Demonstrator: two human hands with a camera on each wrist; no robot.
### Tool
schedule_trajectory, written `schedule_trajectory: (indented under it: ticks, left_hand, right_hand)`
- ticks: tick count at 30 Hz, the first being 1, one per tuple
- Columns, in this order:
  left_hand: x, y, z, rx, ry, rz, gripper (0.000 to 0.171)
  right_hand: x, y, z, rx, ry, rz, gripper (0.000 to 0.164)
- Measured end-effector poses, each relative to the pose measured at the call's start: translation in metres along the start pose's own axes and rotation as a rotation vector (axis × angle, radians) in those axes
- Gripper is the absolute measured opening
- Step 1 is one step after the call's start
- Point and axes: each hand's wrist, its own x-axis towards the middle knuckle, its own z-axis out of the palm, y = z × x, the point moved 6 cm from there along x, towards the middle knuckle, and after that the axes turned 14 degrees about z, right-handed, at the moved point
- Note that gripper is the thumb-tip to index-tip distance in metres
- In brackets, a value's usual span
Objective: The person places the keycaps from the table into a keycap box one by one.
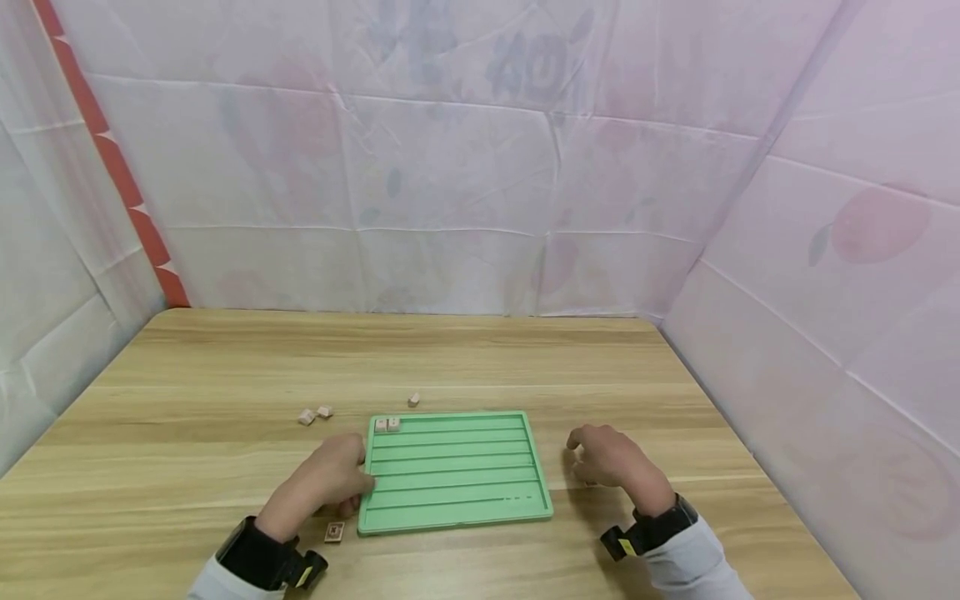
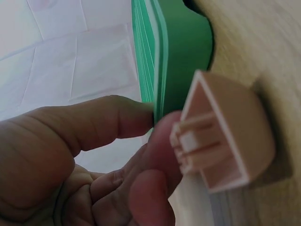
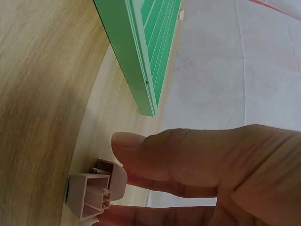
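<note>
A green ridged tray (image 1: 457, 527) lies on the table. At its left side my left hand (image 1: 330, 475) pinches the rim, thumb on top, the other fingers curled below. A pink keycap (image 2: 235, 132), hollow side showing, sits beside those fingertips; the head view has that keycap (image 1: 334, 532) near the tray's lower left corner. Right of the tray, my right hand (image 1: 611, 458) reaches down with thumb and fingers apart. By its fingers in the right wrist view are a hollow keycap (image 3: 84, 195) and a tilted keycap (image 3: 118, 181); whether the fingers touch them, I cannot tell.
Two keycaps (image 1: 387, 425) sit in the tray's top left row. Beyond the tray are loose keycaps, a pair (image 1: 306, 417) to the left and a single keycap (image 1: 413, 400) behind. Pale sheeting (image 1: 450, 167) walls in the wooden table (image 1: 225, 358).
</note>
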Motion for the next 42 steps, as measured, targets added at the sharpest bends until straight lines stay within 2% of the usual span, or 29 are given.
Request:
schedule_trajectory:
  ticks: [4, 8, 23, 42]
  left_hand:
    - [0.0006, 0.0003, 0.0016, -0.035, 0.004, 0.007, 0.008]
    - [0.0004, 0.0011, 0.0028, -0.066, 0.009, 0.005, 0.013]
    - [0.0003, -0.0013, 0.0028, -0.073, 0.019, -0.018, 0.019]
    - [0.0008, -0.0001, 0.0029, -0.071, 0.037, 0.001, 0.027]
  right_hand:
    - [0.0005, -0.0019, 0.001, 0.003, 0.008, -0.008, 0.029]
    - [0.0007, -0.0042, 0.0016, 0.001, 0.022, -0.022, 0.025]
    - [0.0036, -0.007, 0.0041, -0.067, 0.062, -0.027, 0.018]
    - [0.0019, -0.0093, -0.0024, -0.054, 0.116, -0.064, 0.02]
